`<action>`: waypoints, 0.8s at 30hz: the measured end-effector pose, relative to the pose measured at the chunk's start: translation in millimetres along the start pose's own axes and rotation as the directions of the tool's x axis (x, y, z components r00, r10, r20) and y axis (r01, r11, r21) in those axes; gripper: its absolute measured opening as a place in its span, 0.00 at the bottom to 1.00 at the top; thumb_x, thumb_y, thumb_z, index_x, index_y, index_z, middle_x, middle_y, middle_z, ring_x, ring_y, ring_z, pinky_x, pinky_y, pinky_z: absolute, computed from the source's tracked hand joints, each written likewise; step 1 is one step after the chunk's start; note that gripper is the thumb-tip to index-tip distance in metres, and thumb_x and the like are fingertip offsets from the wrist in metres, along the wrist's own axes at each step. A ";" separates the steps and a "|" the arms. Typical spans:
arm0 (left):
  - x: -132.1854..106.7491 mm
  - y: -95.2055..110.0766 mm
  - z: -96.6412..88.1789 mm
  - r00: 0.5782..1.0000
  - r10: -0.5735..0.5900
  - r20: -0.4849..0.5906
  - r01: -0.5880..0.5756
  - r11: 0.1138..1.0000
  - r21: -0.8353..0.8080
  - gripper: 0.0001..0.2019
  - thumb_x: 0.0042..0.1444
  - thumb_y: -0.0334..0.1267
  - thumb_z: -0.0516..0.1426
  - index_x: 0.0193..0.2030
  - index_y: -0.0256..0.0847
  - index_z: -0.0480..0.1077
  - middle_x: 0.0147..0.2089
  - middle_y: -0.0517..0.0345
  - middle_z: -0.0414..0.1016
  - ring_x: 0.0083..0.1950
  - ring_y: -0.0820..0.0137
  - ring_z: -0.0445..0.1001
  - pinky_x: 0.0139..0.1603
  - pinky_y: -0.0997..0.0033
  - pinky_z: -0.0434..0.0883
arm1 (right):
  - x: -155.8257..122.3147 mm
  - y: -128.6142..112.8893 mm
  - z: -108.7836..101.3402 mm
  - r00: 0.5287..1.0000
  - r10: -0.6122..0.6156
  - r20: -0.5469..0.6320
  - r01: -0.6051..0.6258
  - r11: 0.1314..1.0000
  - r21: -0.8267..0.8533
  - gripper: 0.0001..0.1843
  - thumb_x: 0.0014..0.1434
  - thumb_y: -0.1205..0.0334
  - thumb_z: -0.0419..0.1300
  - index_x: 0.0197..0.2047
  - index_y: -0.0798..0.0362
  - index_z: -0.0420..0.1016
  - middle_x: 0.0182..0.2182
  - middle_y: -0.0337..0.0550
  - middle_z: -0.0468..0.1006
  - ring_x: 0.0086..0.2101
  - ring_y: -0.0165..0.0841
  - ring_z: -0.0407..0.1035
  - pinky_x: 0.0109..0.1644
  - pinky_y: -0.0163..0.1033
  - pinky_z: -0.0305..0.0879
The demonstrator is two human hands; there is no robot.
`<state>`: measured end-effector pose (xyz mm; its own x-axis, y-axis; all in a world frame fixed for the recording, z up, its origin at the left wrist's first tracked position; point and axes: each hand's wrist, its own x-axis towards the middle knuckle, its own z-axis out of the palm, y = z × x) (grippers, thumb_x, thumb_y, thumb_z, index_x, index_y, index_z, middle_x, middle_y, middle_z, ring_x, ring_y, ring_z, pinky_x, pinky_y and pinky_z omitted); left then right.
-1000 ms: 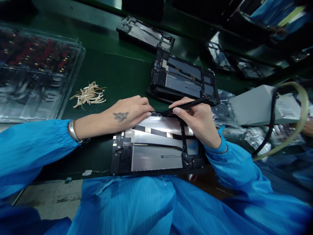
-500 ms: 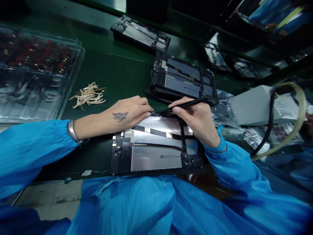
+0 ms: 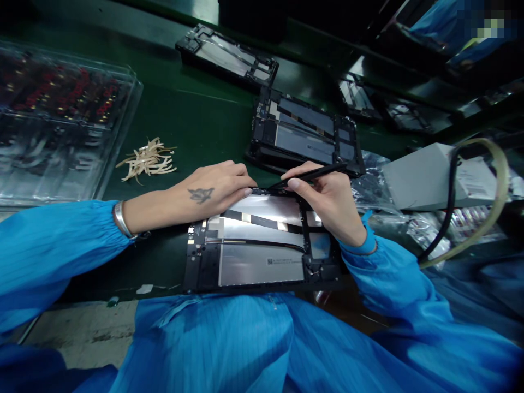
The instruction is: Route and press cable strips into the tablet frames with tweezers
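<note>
An opened tablet (image 3: 262, 267) lies in front of me, its silver inner plate, dark ribbon cables and black frame exposed. My left hand (image 3: 223, 188) rests at its far edge, fingers pressed together and gripping the rim near the middle. In my right hand (image 3: 323, 194) is a pair of slim black tweezers (image 3: 313, 173), held like a pen. Their tips point left and down at the same far edge, just right of my left fingertips. What the tips touch is too small to make out. Right behind my hands sits a stack of similar tablets (image 3: 305, 128).
More opened tablets (image 3: 229, 54) lie at the back. To the left are a clear plastic tray (image 3: 123, 120) of small parts and a pile of beige strips (image 3: 149, 161). A white box (image 3: 421, 177), plastic bags (image 3: 372, 183) and a looped hose (image 3: 501, 191) occupy the right.
The tablets at the back have shifted slightly left. Both hands and the tweezers stay almost where they were at the tablet's far edge.
</note>
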<state>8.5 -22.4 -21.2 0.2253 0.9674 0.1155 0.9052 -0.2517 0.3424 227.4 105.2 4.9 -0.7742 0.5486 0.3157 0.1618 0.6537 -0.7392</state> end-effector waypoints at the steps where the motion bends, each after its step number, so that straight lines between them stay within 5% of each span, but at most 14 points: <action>1: 0.1 0.0 0.0 1.000 0.000 0.000 0.000 1.000 -0.001 0.19 0.73 0.42 0.44 0.57 0.41 0.73 0.50 0.51 0.73 0.49 0.62 0.71 0.46 0.64 0.67 | 0.1 -0.2 0.0 1.000 -0.008 0.002 0.008 1.000 -0.012 0.08 0.65 0.59 0.65 0.41 0.53 0.83 0.39 0.42 0.83 0.36 0.30 0.77 0.34 0.33 0.70; 24: 0.0 0.3 -0.4 1.000 -0.018 0.015 0.018 1.000 -0.005 0.20 0.73 0.43 0.44 0.58 0.41 0.73 0.51 0.50 0.74 0.50 0.61 0.71 0.46 0.64 0.68 | 0.0 -1.1 1.4 1.000 0.017 0.025 -0.016 0.999 -0.031 0.09 0.65 0.56 0.64 0.40 0.52 0.82 0.40 0.42 0.83 0.35 0.31 0.76 0.35 0.35 0.72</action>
<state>8.7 -22.5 -20.7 0.2146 0.9720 0.0952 0.9072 -0.2345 0.3492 226.4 103.8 4.9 -0.7866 0.5460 0.2884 0.1930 0.6610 -0.7251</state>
